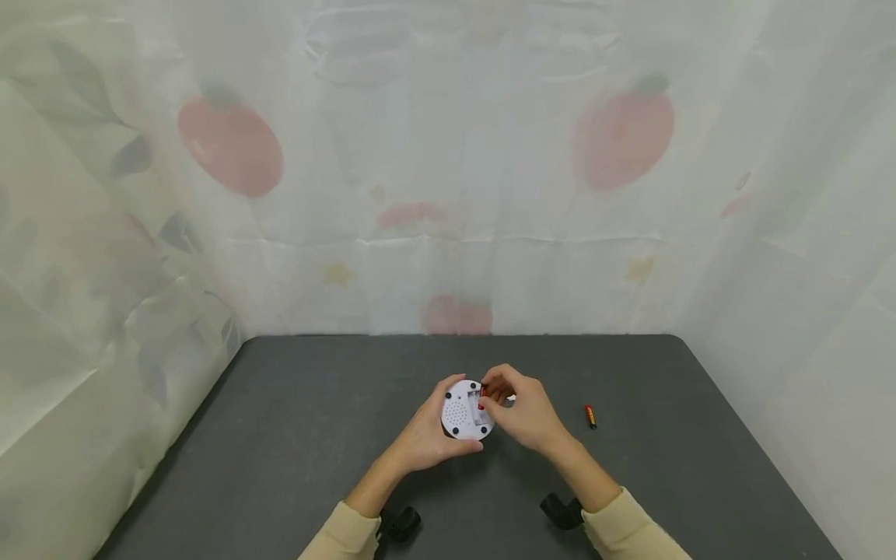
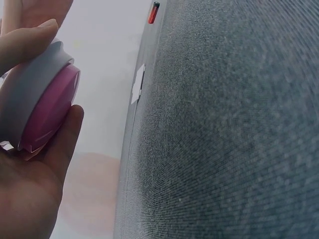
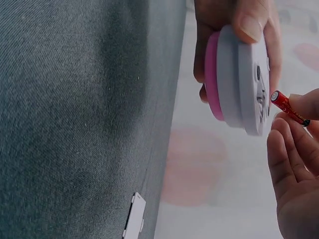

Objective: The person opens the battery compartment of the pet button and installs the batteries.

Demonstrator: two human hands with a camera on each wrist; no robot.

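The left hand (image 1: 427, 435) curls its fingers round a round white-and-pink device (image 1: 463, 410), held above the table (image 1: 280, 435) with its white back up. At the device's 3 o'clock, the right hand (image 1: 528, 416) pinches a red battery (image 3: 289, 108) at the back. Farther toward 3 o'clock a second battery (image 1: 590, 416) lies on the table.

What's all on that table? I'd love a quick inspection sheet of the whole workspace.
Surface: dark grey table, fabric-like texture.
Job's things: round white device with pink face, held off the table; red battery at its back; second red battery lying on the table.
Clutter: small white cover piece on the table.
Hands: left hand grips the device; right hand pinches the battery.
Cables: nothing seen.
Surroundings: pale curtain with red fruit print.
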